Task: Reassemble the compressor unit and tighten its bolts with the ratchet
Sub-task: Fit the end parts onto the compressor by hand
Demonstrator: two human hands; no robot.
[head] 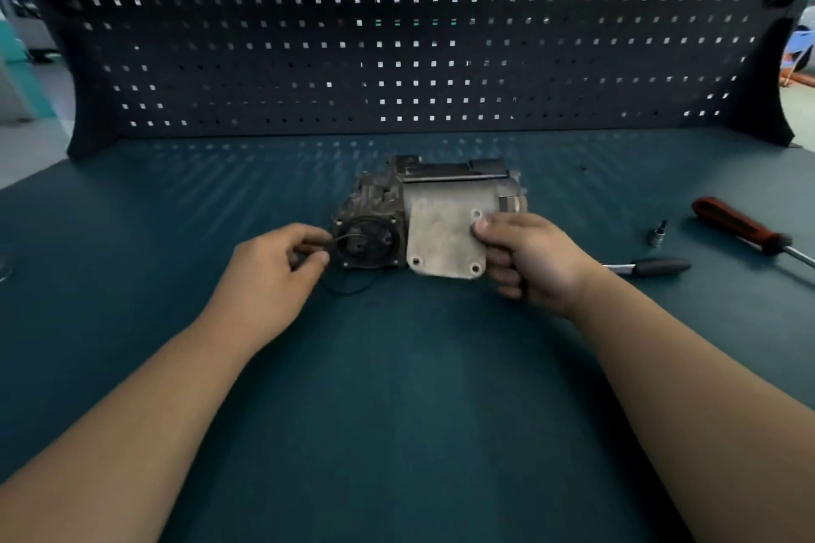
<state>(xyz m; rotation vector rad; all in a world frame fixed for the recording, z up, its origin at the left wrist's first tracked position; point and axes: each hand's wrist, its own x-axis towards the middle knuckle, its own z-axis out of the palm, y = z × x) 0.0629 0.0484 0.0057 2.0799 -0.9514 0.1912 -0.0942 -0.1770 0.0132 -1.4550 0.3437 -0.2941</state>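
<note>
The compressor unit (pixel 434 229) sits mid-bench (pixel 397 388), well apart from the pegboard (pixel 397 57) along the back edge. The widest stretch of bench lies on its near side, crossed by both forearms. To its right lie a small socket (pixel 658 234), a black-handled tool (pixel 657 267) and a red-handled tool (pixel 736 225), the last nearest the right edge. The left hand (pixel 269 273) has its grip almost closed, pinching a thin black O-ring (pixel 348 293) beside the unit's round end. The right hand (pixel 533 260) curls its grip round the unit's right side, thumb on the flat plate.
</note>
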